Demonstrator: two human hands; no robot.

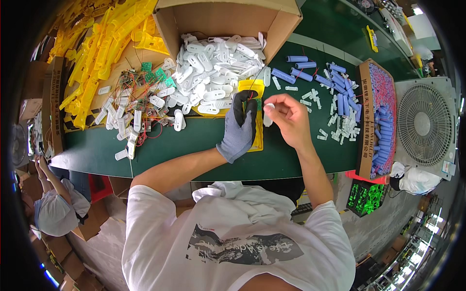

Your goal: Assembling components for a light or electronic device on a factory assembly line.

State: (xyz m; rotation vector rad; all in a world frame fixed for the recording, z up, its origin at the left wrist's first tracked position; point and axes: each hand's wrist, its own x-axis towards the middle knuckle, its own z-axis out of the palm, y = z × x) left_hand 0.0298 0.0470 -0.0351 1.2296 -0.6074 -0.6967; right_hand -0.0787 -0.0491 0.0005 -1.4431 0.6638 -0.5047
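Observation:
My left hand [239,128], in a grey glove with dark fingers, is closed over a yellow plastic piece [257,140] on the green table. A small green piece [259,104] and a bit of red wire show by its fingertips; what the fingers grip is mostly hidden. Just to the right, my bare right hand [290,119] pinches a white oblong plastic part [268,118] between thumb and fingers. Beyond both hands lies a heap of white plastic shells [208,63], spilling from a tipped cardboard box [228,17].
Yellow plastic frames [97,48] pile up at the far left. Nearer lie green circuit boards [158,75] with tangled red wires [145,133]. To the right are blue cylindrical cells [284,76], small white parts [344,127], a carton of cells [383,131] and a fan [422,123].

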